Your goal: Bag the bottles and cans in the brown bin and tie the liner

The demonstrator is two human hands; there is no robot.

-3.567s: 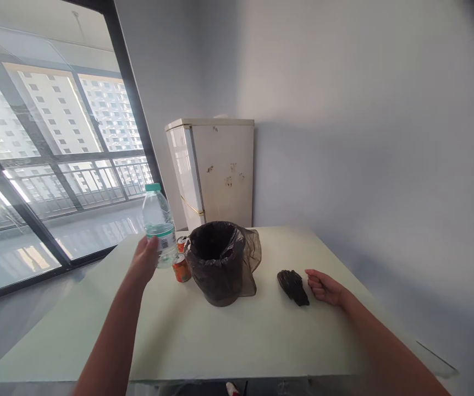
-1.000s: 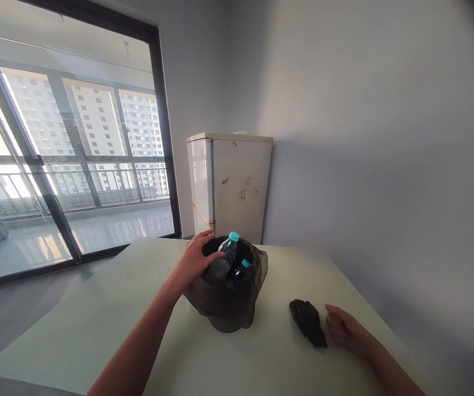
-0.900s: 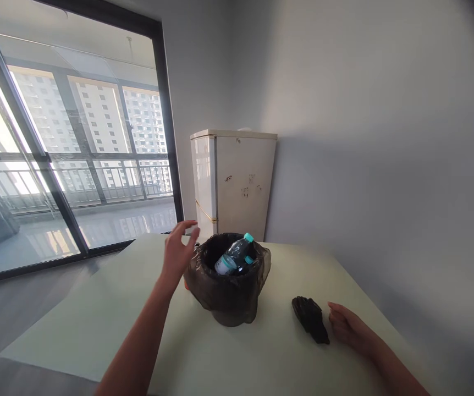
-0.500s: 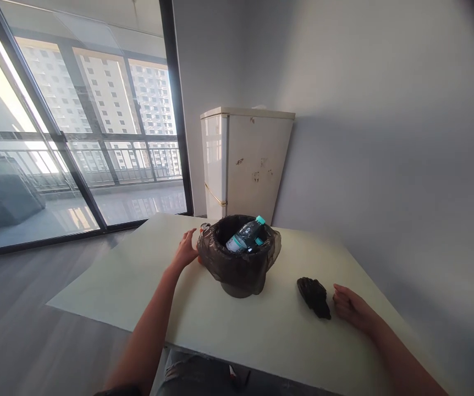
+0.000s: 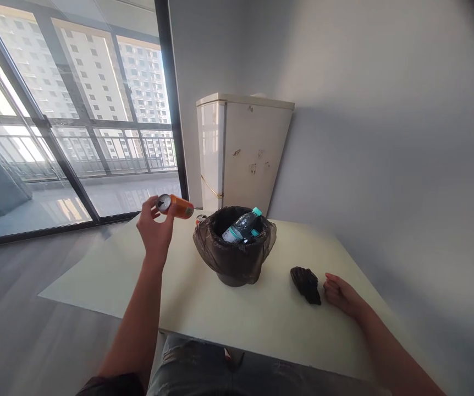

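Raised above the table, my left hand (image 5: pixel 155 226) grips an orange can (image 5: pixel 181 207), which is tilted with its opened top facing left. To its right stands a bin lined with a dark bag (image 5: pixel 237 264). A clear plastic bottle with a teal cap (image 5: pixel 242 225) lies in the bin's mouth, with a second teal cap (image 5: pixel 254 232) beside it. Another can (image 5: pixel 200 219) shows partly behind the bin's left rim. My right hand (image 5: pixel 340 296) rests on the table, fingers curled with nothing visible in them, just right of a crumpled black bag (image 5: pixel 306 285).
The pale table (image 5: pixel 229 324) reaches from my lap to a white fridge (image 5: pixel 257 148) at the back. A grey wall runs along the right. Sliding glass doors (image 5: pixel 97 110) stand at the left, with a balcony beyond.
My left hand has taken hold of the orange can beside the bin and lifted it up and to the left. The view has shifted slightly; my right hand keeps its place near the crumpled bag.
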